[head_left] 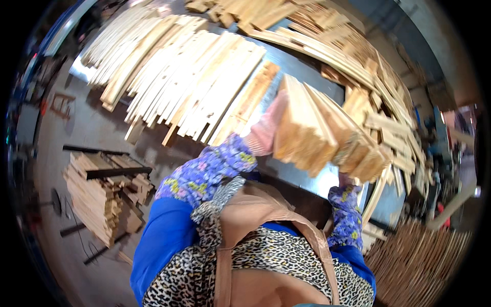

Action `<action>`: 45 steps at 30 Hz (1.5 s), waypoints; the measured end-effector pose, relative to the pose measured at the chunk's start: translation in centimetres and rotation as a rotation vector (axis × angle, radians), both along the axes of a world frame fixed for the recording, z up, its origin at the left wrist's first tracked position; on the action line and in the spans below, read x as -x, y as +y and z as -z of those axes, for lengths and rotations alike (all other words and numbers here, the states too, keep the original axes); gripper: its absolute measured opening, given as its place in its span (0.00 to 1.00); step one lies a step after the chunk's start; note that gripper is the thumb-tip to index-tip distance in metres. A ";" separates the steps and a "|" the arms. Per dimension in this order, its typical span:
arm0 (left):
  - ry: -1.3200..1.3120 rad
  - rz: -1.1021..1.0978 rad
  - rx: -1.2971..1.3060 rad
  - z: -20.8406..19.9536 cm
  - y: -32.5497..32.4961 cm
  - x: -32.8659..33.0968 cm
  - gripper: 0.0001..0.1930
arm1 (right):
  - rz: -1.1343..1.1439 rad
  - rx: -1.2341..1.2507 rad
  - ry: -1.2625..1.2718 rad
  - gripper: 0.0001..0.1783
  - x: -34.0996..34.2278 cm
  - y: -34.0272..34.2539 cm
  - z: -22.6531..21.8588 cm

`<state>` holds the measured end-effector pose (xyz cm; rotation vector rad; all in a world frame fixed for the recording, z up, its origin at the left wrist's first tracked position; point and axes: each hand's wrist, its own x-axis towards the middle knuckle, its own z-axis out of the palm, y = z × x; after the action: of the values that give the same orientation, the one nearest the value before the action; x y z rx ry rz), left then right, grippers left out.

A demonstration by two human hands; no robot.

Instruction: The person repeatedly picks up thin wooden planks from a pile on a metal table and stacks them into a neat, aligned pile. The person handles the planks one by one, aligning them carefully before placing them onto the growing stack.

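Several light wooden boards [306,135] stand on edge, pressed side by side in a bundle, with their near ends toward me. My left hand [267,128], in a pink glove, lies along the bundle's left side and grips it; its fingertips are hidden by the wood. At the near right end, my right hand [346,179] holds the bundle from below, mostly covered by the boards. A row of pale wooden strips [192,77] lies to the left of my left hand, with one knotty board [250,100] closest to it.
The metal table [327,88] carries piled wood pieces [332,36] at the back and scattered offcuts [394,138] at the right. A rack of stacked boards [94,197] stands on the floor at left. Thin sticks [419,261] are heaped at lower right.
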<state>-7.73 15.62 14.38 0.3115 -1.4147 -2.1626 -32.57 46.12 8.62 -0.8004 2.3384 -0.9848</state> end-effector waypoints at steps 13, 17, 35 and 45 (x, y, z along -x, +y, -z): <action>-0.999 0.297 2.004 14.0 -5.8 -9.3 0.28 | -0.156 -0.299 0.116 0.36 -8.6 -1.3 5.5; -1.040 0.342 1.889 13.3 -5.9 -8.8 0.28 | 0.252 0.163 -0.039 0.35 -7.0 -3.3 8.4; -0.686 0.795 2.024 8.7 -10.2 -1.3 0.21 | 0.339 0.672 -0.546 0.30 3.2 -11.4 6.0; -0.723 0.070 1.466 3.8 -14.7 -7.7 0.31 | 0.234 0.836 -0.736 0.37 -1.7 -20.1 5.7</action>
<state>0.00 0.96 10.61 0.4431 -2.9345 -0.5315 -30.83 26.02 2.94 -0.3138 1.3670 -1.9988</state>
